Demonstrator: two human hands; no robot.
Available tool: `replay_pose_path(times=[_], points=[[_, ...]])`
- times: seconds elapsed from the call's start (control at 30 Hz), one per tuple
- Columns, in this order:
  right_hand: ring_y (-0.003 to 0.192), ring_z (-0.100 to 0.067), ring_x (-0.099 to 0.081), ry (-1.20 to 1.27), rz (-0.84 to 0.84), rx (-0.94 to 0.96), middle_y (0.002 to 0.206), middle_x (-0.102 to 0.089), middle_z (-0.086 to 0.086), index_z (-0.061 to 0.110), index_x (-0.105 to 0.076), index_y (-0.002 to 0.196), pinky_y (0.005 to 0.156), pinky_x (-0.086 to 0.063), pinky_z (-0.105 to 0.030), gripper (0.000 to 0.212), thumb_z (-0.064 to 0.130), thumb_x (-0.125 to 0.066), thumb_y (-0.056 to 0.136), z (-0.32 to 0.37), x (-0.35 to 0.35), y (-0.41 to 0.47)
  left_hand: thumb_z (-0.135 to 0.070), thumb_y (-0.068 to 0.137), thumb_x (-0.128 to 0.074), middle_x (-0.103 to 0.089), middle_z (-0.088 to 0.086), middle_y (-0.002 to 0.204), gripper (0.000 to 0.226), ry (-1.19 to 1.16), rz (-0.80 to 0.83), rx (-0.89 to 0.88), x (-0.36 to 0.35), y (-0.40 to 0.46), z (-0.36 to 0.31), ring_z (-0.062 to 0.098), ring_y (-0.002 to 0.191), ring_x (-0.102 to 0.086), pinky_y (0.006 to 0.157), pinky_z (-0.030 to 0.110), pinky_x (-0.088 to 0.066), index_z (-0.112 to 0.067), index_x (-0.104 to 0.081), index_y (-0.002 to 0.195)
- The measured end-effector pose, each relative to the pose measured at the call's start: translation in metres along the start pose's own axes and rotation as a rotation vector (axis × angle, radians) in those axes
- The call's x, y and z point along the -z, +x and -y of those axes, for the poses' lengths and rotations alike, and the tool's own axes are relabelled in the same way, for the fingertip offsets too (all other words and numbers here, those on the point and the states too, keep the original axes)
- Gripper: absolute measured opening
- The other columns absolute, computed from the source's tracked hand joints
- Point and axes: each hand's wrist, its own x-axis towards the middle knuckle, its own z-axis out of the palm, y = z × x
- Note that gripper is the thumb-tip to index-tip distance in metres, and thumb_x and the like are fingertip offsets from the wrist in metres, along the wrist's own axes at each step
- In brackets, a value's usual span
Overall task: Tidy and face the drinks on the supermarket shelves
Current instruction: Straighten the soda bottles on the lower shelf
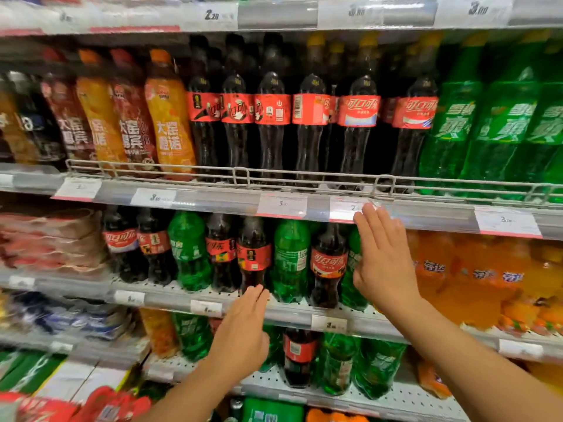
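Target row is the middle shelf (292, 312), dead centre of view: small cola and green soda bottles mixed, labels facing all ways. Cola bottle (254, 257) at centre shows a side panel, not the logo; the green bottle (291, 260) at its 3 o'clock shows the barcode side. The next cola (328, 264), further toward 3, already faces front.

Your left hand (243, 336) is flat, fingers straight and together, holding nothing, fingertips at the foot of that centre cola, at its 6 o'clock. Whether they touch it I can't tell. Your right hand (384, 263) is also flat and empty, palm toward a half-hidden green bottle (350, 269) at the row's 3 o'clock end. Looks like you're bracketing the row to square it up.

Orange bottles (475, 275) sit further toward 3. Tall colas (271, 117) at 12 o'clock stand behind a wire rail (243, 175).
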Motion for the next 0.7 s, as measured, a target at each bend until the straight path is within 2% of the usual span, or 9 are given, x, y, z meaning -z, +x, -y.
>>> replay_pose_path(times=[0.13,0.3,0.37,0.43,0.53,0.63,0.7], points=[[0.147,-0.037,-0.016,-0.003,0.004,-0.067,0.157,-0.024,-0.019,0.0,-0.033,0.147,0.119,-0.008,-0.052,0.094,0.007,-0.072,0.063,0.008,0.0,0.0,-0.025,0.097,-0.04,-0.002,-0.004,0.163,0.066,-0.146,0.017,0.061,-0.001,-0.003,0.026,0.012,0.149,-0.001,0.12,0.028,-0.008,-0.019,-0.008,0.156],[0.149,-0.035,-0.006,-0.047,0.06,-0.188,0.16,-0.015,-0.018,0.001,-0.024,0.151,0.12,0.001,-0.049,0.089,0.015,-0.07,0.075,0.029,0.007,0.005,-0.025,0.096,-0.044,-0.007,0.002,0.163,0.069,-0.161,-0.113,0.069,0.029,0.017,0.083,0.016,0.149,-0.004,0.118,0.029,-0.01,-0.014,-0.011,0.155],[0.148,-0.034,-0.004,-0.038,0.072,-0.24,0.16,-0.013,-0.018,0.002,-0.022,0.15,0.12,-0.001,-0.051,0.087,0.02,-0.068,0.079,0.046,0.013,0.013,-0.024,0.094,-0.049,-0.01,0.005,0.162,0.071,-0.148,-0.19,0.077,0.046,0.027,0.109,0.02,0.148,-0.009,0.118,0.032,-0.015,-0.012,-0.014,0.155],[0.147,-0.037,-0.008,-0.042,0.078,-0.181,0.159,-0.016,-0.02,0.004,-0.027,0.148,0.119,-0.005,-0.055,0.084,0.02,-0.069,0.077,0.072,0.018,0.021,-0.021,0.091,-0.053,-0.017,0.013,0.159,0.071,-0.111,-0.283,0.092,0.064,0.039,0.133,0.028,0.145,-0.017,0.116,0.039,-0.021,-0.006,-0.021,0.152],[0.147,-0.041,-0.009,0.014,0.055,-0.022,0.159,-0.015,-0.023,0.002,-0.029,0.149,0.118,-0.006,-0.055,0.079,0.009,-0.065,0.078,0.123,0.017,0.039,-0.017,0.087,-0.06,-0.028,0.026,0.148,0.068,-0.143,-0.382,0.113,0.085,0.06,0.164,0.039,0.137,-0.026,0.114,0.047,-0.026,0.004,-0.03,0.145],[0.149,-0.036,-0.005,0.07,0.065,-0.015,0.161,-0.01,-0.018,0.005,-0.021,0.152,0.119,-0.008,-0.054,0.079,0.01,-0.057,0.082,0.163,0.011,0.057,-0.018,0.088,-0.061,-0.022,0.028,0.15,0.069,-0.263,-0.402,0.141,0.096,0.081,0.175,0.04,0.139,-0.023,0.114,0.048,-0.027,0.008,-0.027,0.143],[0.149,-0.034,-0.004,0.02,0.085,-0.025,0.162,-0.01,-0.014,0.006,-0.019,0.153,0.119,-0.007,-0.053,0.081,0.015,-0.057,0.082,0.176,0.004,0.062,-0.023,0.09,-0.061,-0.019,0.025,0.153,0.075,-0.362,-0.363,0.203,0.1,0.095,0.18,0.04,0.137,-0.029,0.113,0.047,-0.031,0.004,-0.02,0.148]])
